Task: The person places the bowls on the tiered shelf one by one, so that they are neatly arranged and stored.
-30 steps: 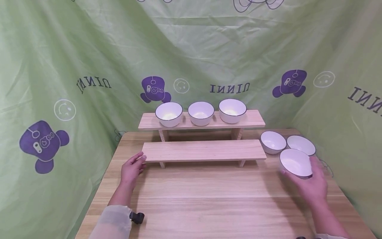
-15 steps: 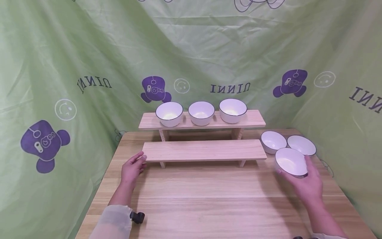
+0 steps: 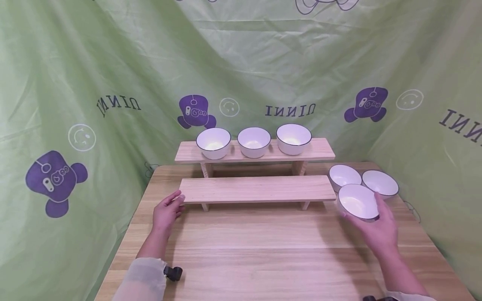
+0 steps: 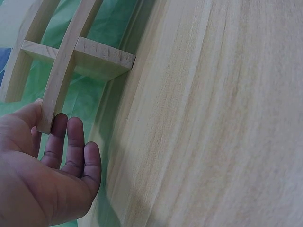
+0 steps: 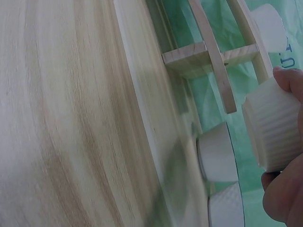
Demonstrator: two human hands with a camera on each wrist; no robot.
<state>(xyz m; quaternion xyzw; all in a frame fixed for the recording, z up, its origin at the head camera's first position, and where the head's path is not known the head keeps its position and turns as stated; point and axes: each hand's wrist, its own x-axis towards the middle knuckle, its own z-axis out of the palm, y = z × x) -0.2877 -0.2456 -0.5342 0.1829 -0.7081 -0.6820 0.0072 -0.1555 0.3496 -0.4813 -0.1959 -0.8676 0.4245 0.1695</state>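
Note:
In the head view my right hand (image 3: pixel 378 234) grips a white bowl (image 3: pixel 357 202) with a dark rim, thumb on its near side and fingers on its right. The right wrist view shows this bowl's ribbed outer wall (image 5: pixel 272 125) raised off the table. Two more white bowls, one nearer the shelf (image 3: pixel 343 175) and one farther right (image 3: pixel 381 183), stand just behind it. My left hand (image 3: pixel 167 211) pinches the left end of the lower wooden shelf (image 3: pixel 256 189); in the left wrist view the thumb and a finger are on either side of the board end (image 4: pixel 47 116).
Three white bowls, at left (image 3: pixel 213 144), middle (image 3: pixel 254 143) and right (image 3: pixel 293 140), stand in a row on the upper wooden shelf (image 3: pixel 320 148). Both shelves rest on the wooden table (image 3: pixel 256 251). A green printed curtain (image 3: pixel 241 62) hangs behind and at both sides.
My right hand has carried the bowl leftward and slightly back, toward the right end of the lower shelf. My left hand stays at the shelf's left end.

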